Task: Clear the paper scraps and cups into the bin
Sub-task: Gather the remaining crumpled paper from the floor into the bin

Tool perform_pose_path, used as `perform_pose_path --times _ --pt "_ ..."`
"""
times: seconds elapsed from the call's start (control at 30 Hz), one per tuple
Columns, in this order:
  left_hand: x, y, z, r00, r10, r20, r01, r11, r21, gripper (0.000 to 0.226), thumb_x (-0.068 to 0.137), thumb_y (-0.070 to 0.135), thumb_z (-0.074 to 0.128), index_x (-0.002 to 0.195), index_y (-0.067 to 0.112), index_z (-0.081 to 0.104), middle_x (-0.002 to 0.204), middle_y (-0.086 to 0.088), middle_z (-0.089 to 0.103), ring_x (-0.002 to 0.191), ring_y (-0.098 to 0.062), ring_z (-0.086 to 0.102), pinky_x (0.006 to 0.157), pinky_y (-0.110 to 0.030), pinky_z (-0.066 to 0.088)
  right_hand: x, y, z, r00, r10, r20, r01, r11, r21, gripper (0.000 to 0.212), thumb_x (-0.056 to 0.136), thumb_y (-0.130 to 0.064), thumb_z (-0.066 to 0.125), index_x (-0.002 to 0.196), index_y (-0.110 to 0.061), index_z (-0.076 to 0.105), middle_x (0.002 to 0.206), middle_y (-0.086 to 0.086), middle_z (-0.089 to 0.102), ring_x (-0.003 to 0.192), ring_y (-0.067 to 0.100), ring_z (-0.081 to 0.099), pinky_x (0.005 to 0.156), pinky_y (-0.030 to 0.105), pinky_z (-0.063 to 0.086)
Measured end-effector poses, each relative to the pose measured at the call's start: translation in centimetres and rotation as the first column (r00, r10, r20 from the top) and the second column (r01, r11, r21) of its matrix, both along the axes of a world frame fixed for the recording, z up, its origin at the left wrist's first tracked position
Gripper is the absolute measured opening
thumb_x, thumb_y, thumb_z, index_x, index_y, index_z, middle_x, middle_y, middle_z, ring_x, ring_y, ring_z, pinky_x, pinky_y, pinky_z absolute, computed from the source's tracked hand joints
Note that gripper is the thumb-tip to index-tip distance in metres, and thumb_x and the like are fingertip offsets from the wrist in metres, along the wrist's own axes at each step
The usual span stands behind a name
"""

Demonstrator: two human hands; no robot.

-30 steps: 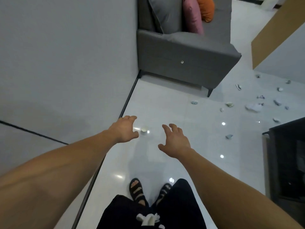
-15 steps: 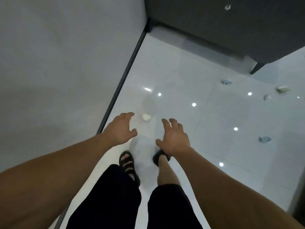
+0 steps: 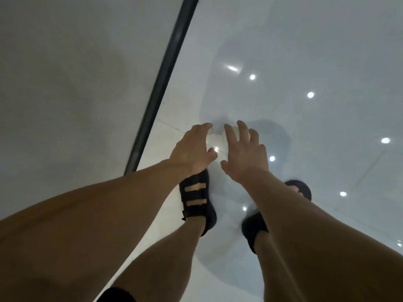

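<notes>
Left hand (image 3: 193, 149) and right hand (image 3: 246, 153) are being held out low, side by side, over the glossy white floor (image 3: 305, 51), fingers being spread loosely and nothing being gripped. A small pale object (image 3: 235, 131) is being half hidden behind the right fingertips, too blurred to be named. Black sandals (image 3: 196, 201) are being worn below, near the dark skirting strip (image 3: 165, 68)

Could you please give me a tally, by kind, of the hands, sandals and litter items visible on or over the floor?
Hands: 2 (left hand, right hand, both open, holding nothing)
Black sandals: 2 (left sandal, right sandal)
Litter: 1 (small pale item at the fingertips, blurred and partly hidden)
Total: 5
</notes>
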State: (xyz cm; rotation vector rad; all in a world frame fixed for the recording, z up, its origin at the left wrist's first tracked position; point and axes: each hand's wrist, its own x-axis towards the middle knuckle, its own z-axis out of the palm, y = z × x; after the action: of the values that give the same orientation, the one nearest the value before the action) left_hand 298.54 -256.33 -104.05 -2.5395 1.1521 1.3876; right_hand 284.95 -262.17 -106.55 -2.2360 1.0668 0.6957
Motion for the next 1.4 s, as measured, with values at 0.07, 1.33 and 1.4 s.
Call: perform_pose_path --times 0.07,1.33,1.4 --pt "0.0 0.8 -2.5 1.000 0.017 0.002 -0.017 1.000 0.009 0.067 0.091 0.024 0.057 0.149 0.028 0.024 0.151 0.004 0.031 0.135 -0.016 0.035 0.107 -0.031 0.033 0.5 0.6 -3.4 0.999 0.043 -0.027 -0.044 0.999 -0.024 0.094 0.086 -0.036 0.065 0.150 -0.028 -0.003 0.158 0.006 -0.007 0.143 0.038 0.010 0.099 0.046 0.042" --pt "-37.8 -24.3 27.0 0.745 -0.663 -0.076 0.641 0.742 -0.196 0.071 0.072 0.035 0.074 0.133 0.023 0.039 0.119 0.004 0.049 0.103 -0.017 0.051 0.084 -0.031 0.047 -40.4 -10.1 27.7 0.108 -0.985 0.131 0.986 0.123 0.109 0.070 0.096 -0.057 0.038 0.154 -0.026 0.013 0.161 0.002 0.014 0.145 0.023 0.015 0.113 0.042 0.027" --pt "-41.0 -25.4 27.7 0.715 -0.694 -0.085 0.666 0.713 -0.217 0.069 0.072 0.034 0.073 0.131 0.024 0.039 0.116 0.005 0.049 0.100 -0.015 0.051 0.079 -0.028 0.043 -43.5 -10.6 28.3 0.100 -0.989 0.107 0.990 0.110 0.089 0.072 0.095 -0.059 0.038 0.154 -0.027 0.011 0.161 0.001 0.011 0.146 0.023 0.013 0.113 0.043 0.028"
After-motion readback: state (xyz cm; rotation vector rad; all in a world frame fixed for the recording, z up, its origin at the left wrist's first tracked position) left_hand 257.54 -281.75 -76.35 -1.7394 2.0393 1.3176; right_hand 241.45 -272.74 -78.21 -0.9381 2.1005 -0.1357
